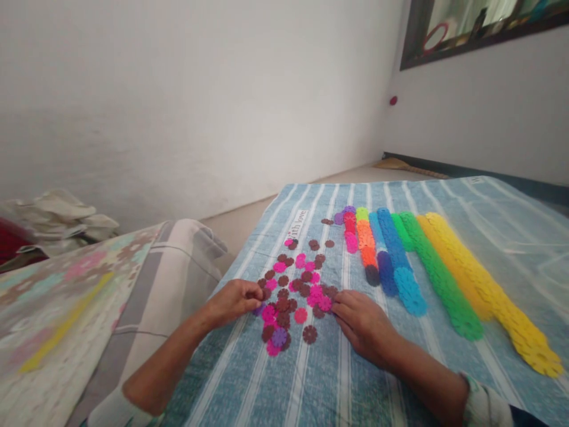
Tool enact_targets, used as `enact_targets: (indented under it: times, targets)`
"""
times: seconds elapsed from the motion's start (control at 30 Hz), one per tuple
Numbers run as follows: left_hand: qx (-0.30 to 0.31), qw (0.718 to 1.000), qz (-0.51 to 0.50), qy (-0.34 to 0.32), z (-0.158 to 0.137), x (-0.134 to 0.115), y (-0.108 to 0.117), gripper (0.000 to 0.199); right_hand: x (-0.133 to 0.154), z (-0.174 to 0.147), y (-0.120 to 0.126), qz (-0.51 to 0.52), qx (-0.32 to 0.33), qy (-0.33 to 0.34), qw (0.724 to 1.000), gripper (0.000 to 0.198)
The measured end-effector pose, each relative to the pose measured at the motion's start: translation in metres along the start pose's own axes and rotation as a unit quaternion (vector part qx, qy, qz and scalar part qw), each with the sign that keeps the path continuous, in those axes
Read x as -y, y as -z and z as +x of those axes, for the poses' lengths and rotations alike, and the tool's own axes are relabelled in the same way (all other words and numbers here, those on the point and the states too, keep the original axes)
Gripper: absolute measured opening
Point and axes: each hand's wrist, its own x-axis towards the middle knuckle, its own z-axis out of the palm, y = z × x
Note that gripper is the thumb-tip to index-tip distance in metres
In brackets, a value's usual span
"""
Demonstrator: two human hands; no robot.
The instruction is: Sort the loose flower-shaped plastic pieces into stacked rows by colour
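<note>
A loose pile of flower-shaped plastic discs, mostly brown (310, 334) and pink (272, 347), lies on the striped blue cloth (320, 385). At the pile's left edge, my left hand (235, 301) pinches thumb and fingers together, with a purple disc (259, 309) showing at the tips. My right hand (367, 326) is at the opposite edge, its fingers closed together beside a pink disc (326, 303); whatever they grip is hidden. Another purple disc (280, 337) rests on top near the front, and a coral disc (301, 315) lies in the middle.
To the right lie overlapping rows of discs sorted by colour: yellow (511, 314), green (444, 284), blue (395, 249), orange (366, 237) and red (349, 222). On the left is a bed-like surface with a floral cover (66, 296). A white wall (200, 107) stands behind.
</note>
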Motion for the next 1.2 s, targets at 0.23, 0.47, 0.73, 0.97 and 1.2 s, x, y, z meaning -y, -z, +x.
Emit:
enact_targets:
  times: [0.23, 0.47, 0.73, 0.97, 1.2]
  targets:
    - [-0.007, 0.999, 0.044, -0.006, -0.006, 0.010, -0.013, 0.036, 0.000, 0.000, 0.000, -0.009, -0.007, 0.001, 1.000, 0.022]
    - [-0.026, 0.991, 0.130, -0.007, -0.007, -0.003, -0.009, 0.018, -0.001, 0.001, -0.001, 0.004, 0.003, -0.009, 1.000, 0.021]
    - [0.008, 0.998, 0.055, 0.028, 0.001, -0.010, 0.007, 0.011, 0.000, 0.003, -0.002, 0.009, 0.010, -0.022, 1.000, 0.020]
    - [-0.045, 0.997, -0.050, -0.038, 0.058, -0.044, 0.012, 0.015, 0.001, 0.005, -0.001, 0.001, 0.016, -0.024, 1.000, 0.020]
    - [-0.184, 0.969, -0.117, -0.117, 0.174, -0.086, -0.014, 0.006, -0.001, 0.005, -0.005, 0.006, 0.011, -0.023, 1.000, 0.020]
